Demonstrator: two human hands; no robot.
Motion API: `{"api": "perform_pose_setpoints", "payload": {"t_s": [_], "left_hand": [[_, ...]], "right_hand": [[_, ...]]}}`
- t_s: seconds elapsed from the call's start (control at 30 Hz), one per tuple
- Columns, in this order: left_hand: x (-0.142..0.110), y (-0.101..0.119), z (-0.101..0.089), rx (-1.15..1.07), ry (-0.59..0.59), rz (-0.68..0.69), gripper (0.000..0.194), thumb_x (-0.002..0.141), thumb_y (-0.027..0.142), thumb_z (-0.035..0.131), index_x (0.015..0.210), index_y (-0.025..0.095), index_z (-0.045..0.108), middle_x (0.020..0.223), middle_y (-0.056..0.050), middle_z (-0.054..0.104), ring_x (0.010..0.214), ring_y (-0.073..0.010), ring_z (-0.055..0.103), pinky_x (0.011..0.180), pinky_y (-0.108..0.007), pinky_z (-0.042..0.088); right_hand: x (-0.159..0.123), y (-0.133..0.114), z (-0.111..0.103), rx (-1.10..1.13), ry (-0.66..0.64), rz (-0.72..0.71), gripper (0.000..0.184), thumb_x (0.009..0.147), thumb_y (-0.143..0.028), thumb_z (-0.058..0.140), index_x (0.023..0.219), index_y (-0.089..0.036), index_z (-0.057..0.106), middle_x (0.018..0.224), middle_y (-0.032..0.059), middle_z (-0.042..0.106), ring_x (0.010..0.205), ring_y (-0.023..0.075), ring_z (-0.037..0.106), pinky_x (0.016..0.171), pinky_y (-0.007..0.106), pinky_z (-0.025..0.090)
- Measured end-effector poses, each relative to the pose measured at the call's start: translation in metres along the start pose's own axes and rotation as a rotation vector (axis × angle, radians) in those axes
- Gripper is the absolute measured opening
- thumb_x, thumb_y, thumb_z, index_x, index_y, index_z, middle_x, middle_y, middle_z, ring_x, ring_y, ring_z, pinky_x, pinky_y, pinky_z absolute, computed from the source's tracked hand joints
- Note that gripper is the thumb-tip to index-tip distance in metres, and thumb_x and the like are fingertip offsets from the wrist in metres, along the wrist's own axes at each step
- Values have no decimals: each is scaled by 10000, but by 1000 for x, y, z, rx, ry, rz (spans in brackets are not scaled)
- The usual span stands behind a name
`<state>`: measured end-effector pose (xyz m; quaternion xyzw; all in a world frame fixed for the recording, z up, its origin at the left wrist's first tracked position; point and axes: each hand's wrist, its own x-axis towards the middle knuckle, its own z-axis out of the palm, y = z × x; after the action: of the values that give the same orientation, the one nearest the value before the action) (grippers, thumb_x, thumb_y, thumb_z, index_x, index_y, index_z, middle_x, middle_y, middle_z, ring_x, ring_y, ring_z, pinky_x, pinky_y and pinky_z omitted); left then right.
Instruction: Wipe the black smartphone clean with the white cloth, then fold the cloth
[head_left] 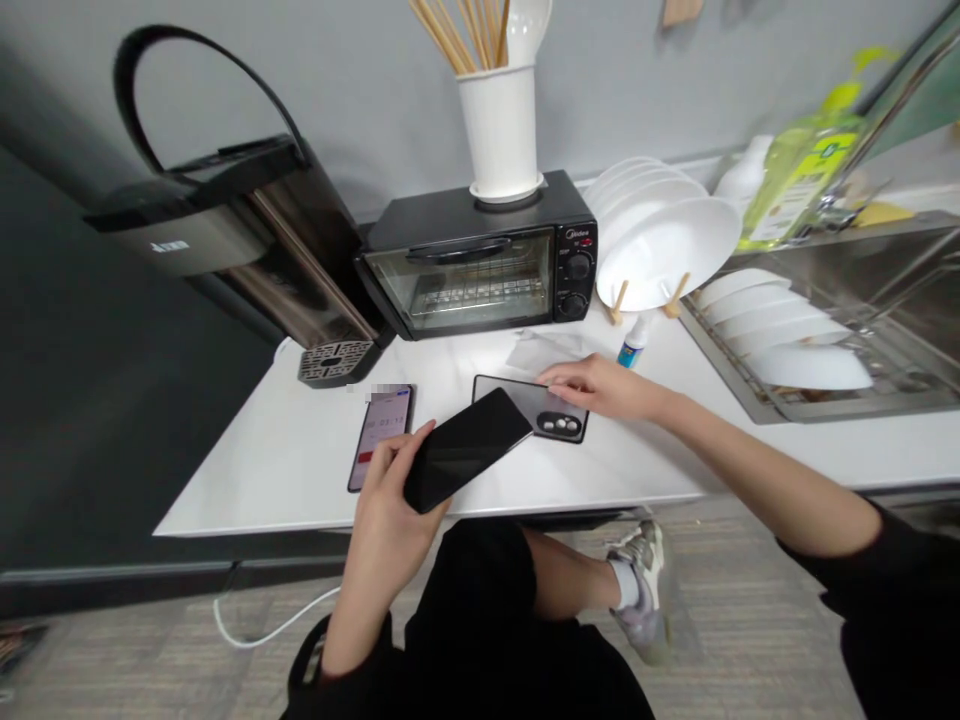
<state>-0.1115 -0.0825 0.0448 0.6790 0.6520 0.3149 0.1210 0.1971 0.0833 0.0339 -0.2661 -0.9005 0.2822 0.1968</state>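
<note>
My left hand (pixel 390 500) is closed around the lower end of a black phone (pixel 466 448), holding it screen up above the white counter's front edge. My right hand (pixel 600 387) rests with fingers together on a dark phone case (pixel 534 405) lying flat on the counter, its camera cut-outs toward the right. A second phone (pixel 381 432) with a lit screen lies on the counter just left of my left hand. A clear plastic wrapper (pixel 544 350) lies behind the case.
A black toaster oven (pixel 480 262) stands at the back with a white utensil holder (pixel 501 130) on top. A black appliance (pixel 247 230) sits left. White plates (pixel 660 235) stand in a rack; a sink (pixel 885 300) holds more plates. A small bottle (pixel 634 342) stands nearby.
</note>
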Motion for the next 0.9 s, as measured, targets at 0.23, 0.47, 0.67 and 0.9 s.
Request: {"api": "perform_pose_setpoints", "payload": {"t_s": [0.23, 0.47, 0.67, 0.9], "left_hand": [[27, -4, 21, 167, -196, 120, 661, 866, 349, 767, 1483, 259, 549, 1281, -88, 582, 1191, -287, 639, 1060, -435, 527], [33, 5, 67, 251, -194, 180, 791, 880, 592, 739, 1540, 238, 485, 1298, -112, 595, 1208, -330, 651, 1026, -476, 568], [31, 23, 93, 300, -140, 269, 790, 961, 653, 576, 1536, 120, 479, 1316, -179, 567, 1242, -351, 586, 1050, -512, 548], [20, 25, 94, 314, -157, 292, 906, 919, 680, 628, 1606, 142, 382, 1325, -183, 558, 1228, -360, 534, 1068, -548, 515]], "right_hand": [[29, 39, 34, 230, 30, -70, 355, 1042, -466, 564, 1066, -188, 783, 1065, 89, 801, 974, 195, 738, 895, 330, 549], [22, 35, 54, 452, 219, 42, 541, 1086, -590, 366, 1220, -188, 702, 1109, 94, 781, 1049, 207, 730, 992, 381, 553], [22, 35, 62, 564, 332, 103, 605, 1096, -610, 267, 1247, -175, 660, 1159, 109, 739, 1104, 200, 689, 1074, 404, 521], [-5, 44, 9, 555, -8, 27, 516, 937, -517, 716, 1369, -240, 659, 1397, 86, 684, 1275, 231, 650, 1106, 399, 523]]}}
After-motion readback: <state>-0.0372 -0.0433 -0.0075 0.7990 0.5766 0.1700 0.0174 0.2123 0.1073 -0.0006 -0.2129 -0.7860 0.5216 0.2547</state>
